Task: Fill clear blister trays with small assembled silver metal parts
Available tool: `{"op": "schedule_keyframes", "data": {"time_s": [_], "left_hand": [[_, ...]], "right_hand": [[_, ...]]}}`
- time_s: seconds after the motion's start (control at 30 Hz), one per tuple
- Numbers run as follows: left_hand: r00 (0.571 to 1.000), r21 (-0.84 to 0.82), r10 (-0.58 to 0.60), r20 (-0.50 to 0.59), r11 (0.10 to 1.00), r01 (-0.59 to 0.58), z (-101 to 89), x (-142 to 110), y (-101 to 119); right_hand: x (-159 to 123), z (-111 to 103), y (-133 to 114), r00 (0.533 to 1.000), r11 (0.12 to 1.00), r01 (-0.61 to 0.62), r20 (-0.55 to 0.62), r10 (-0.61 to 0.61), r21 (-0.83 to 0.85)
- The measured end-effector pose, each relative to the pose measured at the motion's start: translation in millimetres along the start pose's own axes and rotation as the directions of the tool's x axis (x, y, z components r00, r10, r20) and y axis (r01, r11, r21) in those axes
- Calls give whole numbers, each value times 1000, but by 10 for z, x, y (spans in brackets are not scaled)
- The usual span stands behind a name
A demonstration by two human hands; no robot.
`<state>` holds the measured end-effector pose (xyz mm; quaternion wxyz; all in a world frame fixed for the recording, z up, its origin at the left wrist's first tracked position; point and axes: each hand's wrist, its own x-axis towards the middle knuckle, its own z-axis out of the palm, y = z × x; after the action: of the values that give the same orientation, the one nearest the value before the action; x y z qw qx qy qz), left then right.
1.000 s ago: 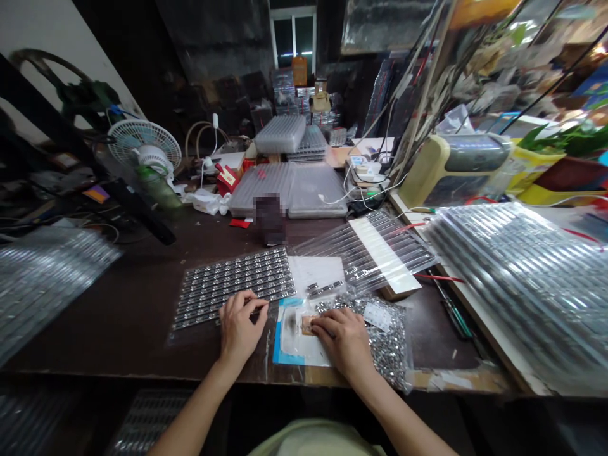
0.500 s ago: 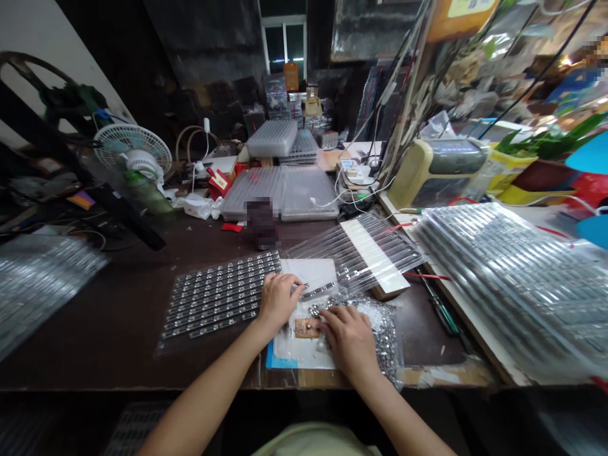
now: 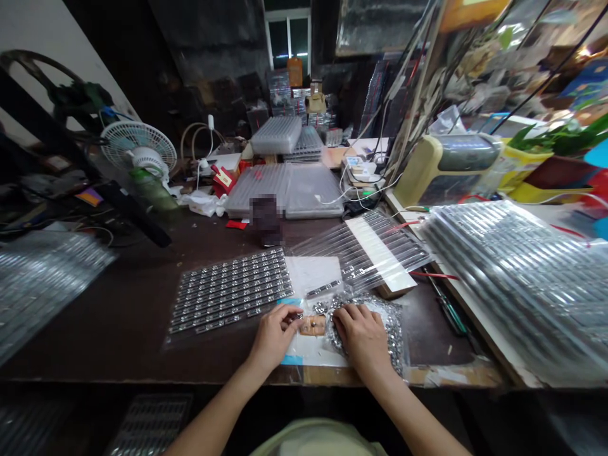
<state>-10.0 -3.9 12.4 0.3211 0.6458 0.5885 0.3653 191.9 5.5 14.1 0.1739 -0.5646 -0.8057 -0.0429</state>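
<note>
The left hand [image 3: 277, 330] pinches a small metal piece [image 3: 299, 316] beside the orange block [image 3: 313, 325]. The right hand [image 3: 363, 334] curls over the plastic bag [image 3: 395, 326]; I cannot tell its grasp.

tray [image 3: 173, 337] l. of parts bag [image 3: 397, 339]

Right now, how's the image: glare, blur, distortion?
Head view: bright glare streaks on the right-hand clear trays; left-hand trays smeared; stretching toward the frame edges; back wall in deep shade; dark object partly pixelated; bagged metal parts too small to separate cleanly.
</note>
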Motion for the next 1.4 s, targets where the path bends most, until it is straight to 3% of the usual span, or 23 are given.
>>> {"op": "schedule_keyframes", "data": {"time_s": [0.17, 0.37, 0.7, 0.8, 1.0, 1.2, 1.4], "left_hand": [[992, 69, 123, -7, 990, -123, 112, -5, 48], [980, 153, 198, -11, 969, -194, 185, -46, 60], [976, 239, 216, 9, 948, -212, 202, -43, 84], [976, 190, 216, 3, 959, -212, 203, -45, 62], [970, 47, 136, -202, 990, -129, 159, -17, -7], [975, 39, 140, -172, 990, -135, 147, -7, -15], [983, 55, 109, -145, 993, -102, 160, -4, -28]], "right_hand": [[-2, 66, 31, 996, 985, -16, -84, 31, 174], [-15, 68, 50, 990, 865, 46, -140, 28, 500], [-12, 23, 17, 996, 822, -21, -60, 67, 569], [20, 29, -44, 998, 829, -48, -4, 61, 558], [67, 73, -239, 1000, 916, -12, 19, 5, 401], [51, 69, -264, 999, 942, 51, -19, -47, 331], [29, -21, -84, 996, 993, -18, -85, 28, 120]]}}
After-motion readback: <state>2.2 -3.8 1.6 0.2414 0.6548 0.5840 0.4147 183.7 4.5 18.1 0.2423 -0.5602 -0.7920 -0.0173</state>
